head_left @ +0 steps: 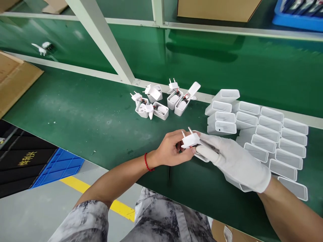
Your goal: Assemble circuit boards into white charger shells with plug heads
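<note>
My bare left hand (pixel 169 148), with a red cord on the wrist, pinches a white two-pin plug head (pixel 191 140) whose pins point up. In a white glove, my right hand (pixel 233 159) is closed around the white casing (pixel 202 157) just below that plug head. Both hands meet on this one plug adapter, and the gloved thumb and fingers hide most of the casing. Beyond them stand several open white adapters (pixel 161 111) with wires and boards showing and plug heads tilted out. Close to the right hand are rows of hollow white casings (pixel 263 144), open side up.
A pale post (pixel 103 40) rises from the back of the green bench (pixel 83 114). Cardboard boxes (pixel 15 80) sit at far left and on the shelf above. One blue tray (pixel 297 20) is at upper right, and a blue crate (pixel 59 168) is beside the bench below.
</note>
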Motion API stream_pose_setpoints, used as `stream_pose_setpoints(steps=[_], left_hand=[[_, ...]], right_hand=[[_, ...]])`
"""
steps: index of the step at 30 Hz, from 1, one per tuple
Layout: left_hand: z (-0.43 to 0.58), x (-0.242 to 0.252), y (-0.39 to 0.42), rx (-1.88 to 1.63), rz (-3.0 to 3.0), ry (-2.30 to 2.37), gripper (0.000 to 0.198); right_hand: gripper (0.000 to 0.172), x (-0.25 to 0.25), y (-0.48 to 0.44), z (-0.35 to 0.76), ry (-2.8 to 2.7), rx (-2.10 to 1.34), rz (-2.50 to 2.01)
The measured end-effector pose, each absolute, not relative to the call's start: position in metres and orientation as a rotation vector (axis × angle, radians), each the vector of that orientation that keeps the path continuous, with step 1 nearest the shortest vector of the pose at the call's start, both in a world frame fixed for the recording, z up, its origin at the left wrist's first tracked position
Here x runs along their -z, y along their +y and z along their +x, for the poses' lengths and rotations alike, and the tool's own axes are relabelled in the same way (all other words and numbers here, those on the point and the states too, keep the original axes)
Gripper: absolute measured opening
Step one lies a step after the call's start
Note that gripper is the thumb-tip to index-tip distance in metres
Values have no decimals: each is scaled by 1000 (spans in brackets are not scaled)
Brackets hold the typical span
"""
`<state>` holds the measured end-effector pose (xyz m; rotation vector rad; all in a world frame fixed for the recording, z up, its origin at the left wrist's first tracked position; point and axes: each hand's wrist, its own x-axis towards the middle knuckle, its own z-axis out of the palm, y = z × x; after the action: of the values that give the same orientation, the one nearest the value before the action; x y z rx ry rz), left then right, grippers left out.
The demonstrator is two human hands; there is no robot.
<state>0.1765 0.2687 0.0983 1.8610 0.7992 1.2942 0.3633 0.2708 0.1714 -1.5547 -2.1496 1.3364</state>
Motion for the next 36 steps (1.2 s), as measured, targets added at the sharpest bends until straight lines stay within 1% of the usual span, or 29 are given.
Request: stream_pose_setpoints(steps=[8,12,14,16,18,20,22,23,25,28,31,36], left_hand=[[176,-100,271,-1317,1855,772,16],[175,-101,270,-1256,1805,830,21],[174,-102,270,-1216,1744,878,26],[173,-102,270,-1177,1658,914,34],[173,-102,270,-1144,1557,951,43],[174,-101,271,-1111,1470,980,49],[175,-101,272,-1085,1413,977,49],[175,-101,272,-1083,1389,956,49],[174,-101,273,-1093,1345,878,51],[173,-103,273,-1111,1284,787,59],[172,-103,273,-1099,1247,821,52],[173,-100,271,-1062,1264,872,47]], right_hand=[[51,-179,272,368,-2164,-1467,-1455],[54,-177,271,369,-2104,-1539,-1435],[54,-175,270,369,-2083,-1490,-1421],[55,-171,267,368,-2150,-1273,-1434],[55,-166,263,366,-2278,-916,-1420],[48,-162,258,363,-2362,-556,-1377],[40,-160,254,361,-2376,-359,-1366],[37,-161,253,361,-2357,-352,-1386],[35,-165,254,363,-2250,-499,-1470],[35,-174,259,371,-1894,-889,-1612],[34,-180,265,378,-1534,-1189,-1563],[33,-183,271,379,-1313,-1367,-1463]])
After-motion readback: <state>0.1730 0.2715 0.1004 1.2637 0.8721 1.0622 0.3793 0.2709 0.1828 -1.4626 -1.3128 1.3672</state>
